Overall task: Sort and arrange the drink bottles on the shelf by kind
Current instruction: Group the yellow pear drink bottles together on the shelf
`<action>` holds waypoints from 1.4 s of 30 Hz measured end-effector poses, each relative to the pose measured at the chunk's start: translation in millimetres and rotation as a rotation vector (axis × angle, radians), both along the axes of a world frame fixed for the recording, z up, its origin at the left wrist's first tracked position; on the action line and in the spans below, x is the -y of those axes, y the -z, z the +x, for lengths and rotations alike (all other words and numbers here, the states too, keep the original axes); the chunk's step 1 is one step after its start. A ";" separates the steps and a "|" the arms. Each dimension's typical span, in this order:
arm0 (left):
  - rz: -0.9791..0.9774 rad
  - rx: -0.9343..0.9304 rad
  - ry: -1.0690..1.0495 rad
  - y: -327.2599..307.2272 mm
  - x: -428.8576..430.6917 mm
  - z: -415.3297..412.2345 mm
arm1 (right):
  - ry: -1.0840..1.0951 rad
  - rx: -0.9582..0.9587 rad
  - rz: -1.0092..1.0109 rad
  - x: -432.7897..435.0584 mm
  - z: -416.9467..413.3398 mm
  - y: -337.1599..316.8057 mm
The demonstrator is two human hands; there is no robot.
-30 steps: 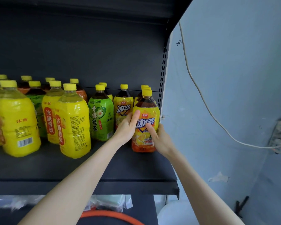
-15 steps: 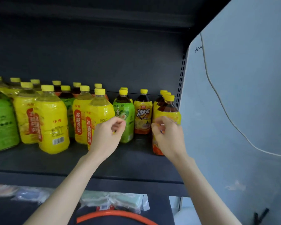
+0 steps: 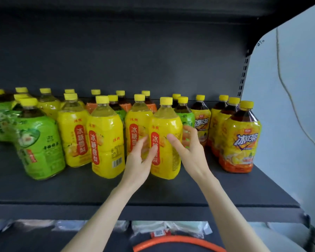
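A yellow pear-drink bottle [image 3: 165, 124] with a red label stands at the front middle of the dark shelf [image 3: 153, 193]. My left hand [image 3: 139, 160] touches its left side with relaxed fingers. My right hand [image 3: 188, 150] is spread at its right side, thumb on the front, fingers reaching behind it. Three more yellow pear bottles [image 3: 105, 139] stand to the left. A green tea bottle [image 3: 38, 142] stands further left. Iced black tea bottles [image 3: 241, 137] with dark liquid line the right end of the shelf.
More bottles, green, orange and yellow, fill the back rows [image 3: 120, 104]. A pale wall [image 3: 289, 115] with a hanging cable [image 3: 287, 91] bounds the shelf on the right. Below the shelf lie plastic packets [image 3: 171, 228] and an orange hoop [image 3: 176, 242].
Both hands left the iced black tea bottle at the right end and moved left to the front yellow pear bottle. The view has shifted left and closer.
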State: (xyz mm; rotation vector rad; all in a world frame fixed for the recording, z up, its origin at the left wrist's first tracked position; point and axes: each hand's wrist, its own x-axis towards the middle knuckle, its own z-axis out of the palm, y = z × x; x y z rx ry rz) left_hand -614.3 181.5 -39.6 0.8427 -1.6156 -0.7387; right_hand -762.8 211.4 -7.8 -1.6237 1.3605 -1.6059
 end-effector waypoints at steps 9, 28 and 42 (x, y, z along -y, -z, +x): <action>-0.453 0.001 -0.524 13.5 -11.7 39.8 | 0.049 0.199 0.069 25.0 21.9 17.4; 0.132 -0.186 -0.344 2.5 13.6 73.6 | -0.028 0.339 -0.018 9.4 44.7 26.9; 0.021 -0.387 -0.324 -18.7 -66.8 189.0 | -0.134 0.326 -0.117 -29.8 163.7 9.8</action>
